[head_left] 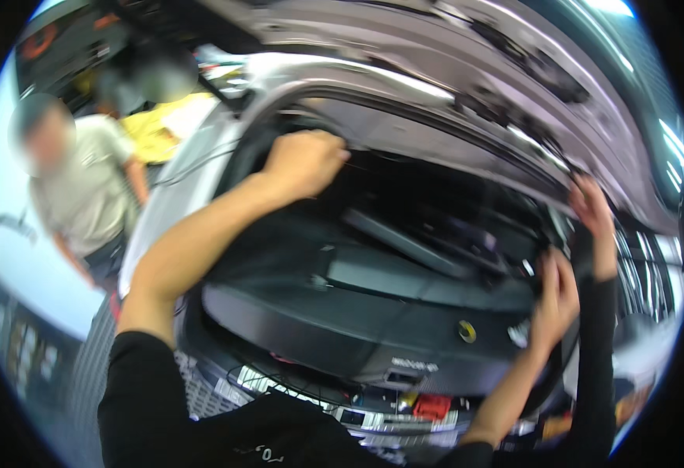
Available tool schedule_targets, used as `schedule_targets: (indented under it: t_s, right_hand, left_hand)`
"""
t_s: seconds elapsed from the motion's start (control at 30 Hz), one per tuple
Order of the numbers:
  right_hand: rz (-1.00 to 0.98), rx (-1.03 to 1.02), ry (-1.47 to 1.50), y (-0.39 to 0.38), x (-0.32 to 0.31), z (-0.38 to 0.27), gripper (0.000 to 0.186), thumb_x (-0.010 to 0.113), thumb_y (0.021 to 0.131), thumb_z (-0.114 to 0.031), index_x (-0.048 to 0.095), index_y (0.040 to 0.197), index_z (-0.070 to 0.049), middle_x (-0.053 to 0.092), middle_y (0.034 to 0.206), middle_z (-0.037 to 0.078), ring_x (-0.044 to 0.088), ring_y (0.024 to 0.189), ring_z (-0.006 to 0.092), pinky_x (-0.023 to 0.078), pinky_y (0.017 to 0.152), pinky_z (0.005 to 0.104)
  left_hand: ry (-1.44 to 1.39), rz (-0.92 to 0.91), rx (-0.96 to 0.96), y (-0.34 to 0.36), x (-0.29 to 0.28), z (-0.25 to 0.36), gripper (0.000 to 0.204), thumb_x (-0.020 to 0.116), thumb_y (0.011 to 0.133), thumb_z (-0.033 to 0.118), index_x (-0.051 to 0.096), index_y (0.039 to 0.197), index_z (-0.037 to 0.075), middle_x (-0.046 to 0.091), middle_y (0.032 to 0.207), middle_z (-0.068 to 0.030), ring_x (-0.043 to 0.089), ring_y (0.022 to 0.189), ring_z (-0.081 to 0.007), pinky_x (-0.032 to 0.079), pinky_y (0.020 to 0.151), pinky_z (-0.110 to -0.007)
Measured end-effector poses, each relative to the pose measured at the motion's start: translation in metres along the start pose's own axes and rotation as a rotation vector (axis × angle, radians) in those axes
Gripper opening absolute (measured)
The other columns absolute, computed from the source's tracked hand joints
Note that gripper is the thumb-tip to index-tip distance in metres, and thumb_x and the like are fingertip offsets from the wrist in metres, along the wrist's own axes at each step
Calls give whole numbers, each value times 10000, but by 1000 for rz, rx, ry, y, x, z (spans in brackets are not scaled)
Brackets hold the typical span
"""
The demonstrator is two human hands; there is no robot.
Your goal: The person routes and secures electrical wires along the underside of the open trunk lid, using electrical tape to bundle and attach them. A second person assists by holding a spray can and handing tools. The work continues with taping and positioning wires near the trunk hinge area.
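Note:
I am at the open rear of a car, with both arms raised into the cargo opening. My left hand point(307, 162) is closed at the upper left of the opening, beside the dark side lining point(252, 210); what it grips, if anything, is hidden. At the right side, my right hand point(558, 300) points upward with its fingers bent together at the dark edge trim, and blur hides what is between them. Just above it, another person's hand point(591, 204), in a long black sleeve, touches the lower part of the raised tailgate point(428, 90).
A yellow-and-black ring, like a tape roll point(467, 331), and a small white crumpled item point(519, 334) lie on the dark sill panel point(303, 320). Below the sill are a red object point(431, 406) and cables. A person in a light shirt point(96, 183) stands at the left.

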State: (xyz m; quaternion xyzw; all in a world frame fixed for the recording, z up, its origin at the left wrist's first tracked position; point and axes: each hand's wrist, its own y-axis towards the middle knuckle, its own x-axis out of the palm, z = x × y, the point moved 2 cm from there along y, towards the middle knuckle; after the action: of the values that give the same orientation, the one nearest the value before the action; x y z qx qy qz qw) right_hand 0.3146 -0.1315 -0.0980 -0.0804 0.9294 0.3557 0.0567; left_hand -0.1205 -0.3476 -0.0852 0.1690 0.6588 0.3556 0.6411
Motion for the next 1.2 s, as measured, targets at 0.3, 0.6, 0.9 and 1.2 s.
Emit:
schedule_targets:
  t_s: [0.3,0.6,0.9,1.2]
  right_hand:
    - [150,-731,-561,146,88,-25,175,707,968,-91,741,1123,-16,731,1132,145,681,1087,376,539,964,431]
    - [84,-872,-1264,227,133,-20,313,698,916,-184,707,1223,-124,744,1207,76,655,1212,294,484,1042,473]
    - [-179,-637,-987,296,77,63,360,642,1016,-239,688,1305,-29,729,1131,299,693,1052,507,552,875,562]
    - [-323,-758,-917,356,60,142,377,649,1010,-189,649,1327,15,654,1330,296,607,1259,480,483,1075,509]
  left_hand:
    - [-19,98,-80,132,12,73,428,689,983,308,658,1272,-6,681,1265,-210,650,1199,-402,524,1027,-495]
    - [-176,-62,-97,207,60,69,453,701,982,463,777,1080,28,773,1052,-219,744,1031,-410,589,880,-525]
    - [-33,-171,59,242,76,103,239,721,901,190,833,1102,125,800,1177,-129,752,1142,-312,583,961,-440]
    - [-95,-202,56,230,75,75,292,676,945,301,827,1069,85,795,1126,-152,740,1119,-355,583,951,-453]
